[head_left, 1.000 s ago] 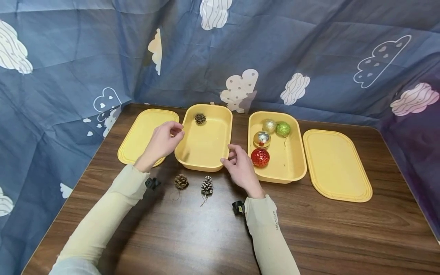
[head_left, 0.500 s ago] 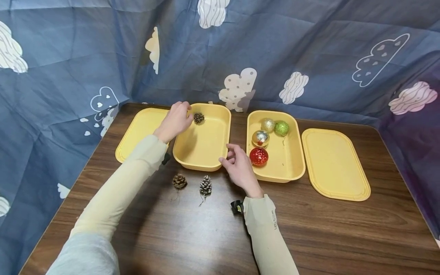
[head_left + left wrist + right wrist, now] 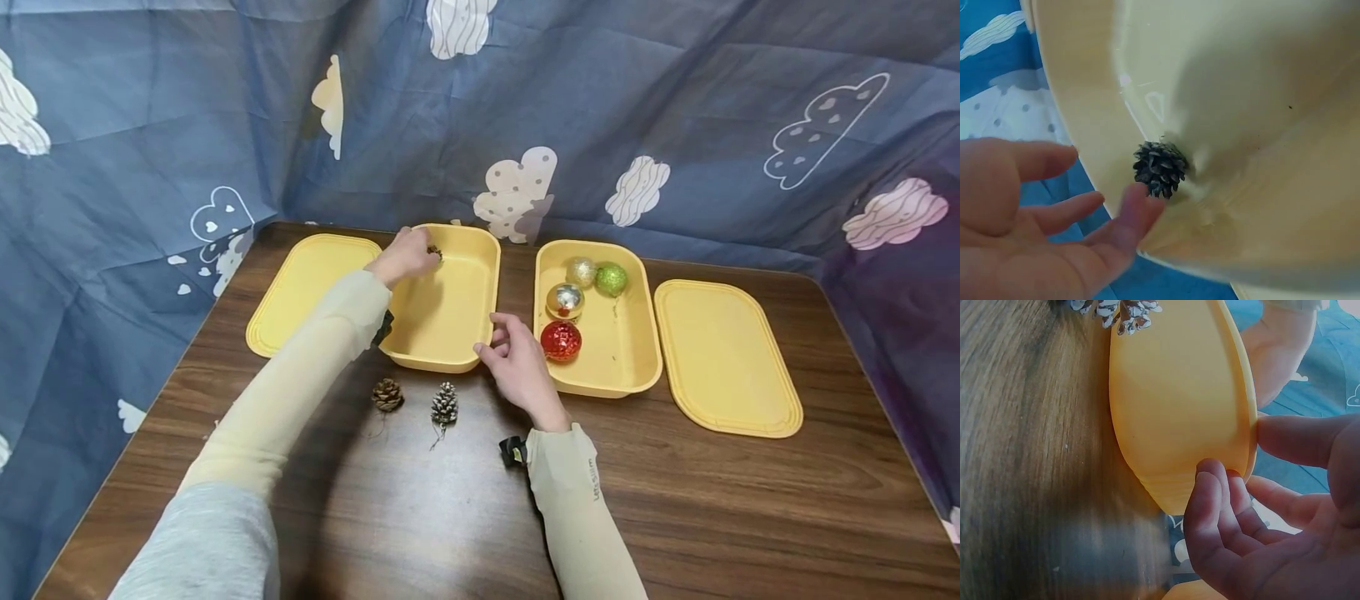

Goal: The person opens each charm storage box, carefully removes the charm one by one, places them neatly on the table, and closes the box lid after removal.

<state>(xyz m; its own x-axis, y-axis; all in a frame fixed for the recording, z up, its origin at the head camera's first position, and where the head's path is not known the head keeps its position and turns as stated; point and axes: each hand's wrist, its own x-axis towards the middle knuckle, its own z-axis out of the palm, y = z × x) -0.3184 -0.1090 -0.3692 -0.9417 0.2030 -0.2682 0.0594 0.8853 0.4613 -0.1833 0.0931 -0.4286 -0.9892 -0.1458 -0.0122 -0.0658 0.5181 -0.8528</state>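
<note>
My left hand [image 3: 411,252] reaches over the far left corner of the left yellow container [image 3: 452,321]. Inside that corner lies a small dark pine cone [image 3: 1160,165], mostly covered by the hand in the head view. In the left wrist view the fingers are spread, one fingertip overlapping the cone's lower edge and the thumb well apart from it. My right hand [image 3: 517,362] holds the same container by its near right corner. Its thumb is at the rim and its curled fingers lie against the outer wall, as the right wrist view shows.
In front of the container lie a brown pine cone [image 3: 387,395] and a white-tipped pine cone [image 3: 444,403]. The right container [image 3: 649,333] bears several baubles, including a red one [image 3: 561,342]. Yellow lids lie flat at the left [image 3: 303,283] and right [image 3: 731,358].
My left hand has moved away and to the right, from beside the container's left rim to over its far corner at the pine cone. The right hand has kept its place at the corner.
</note>
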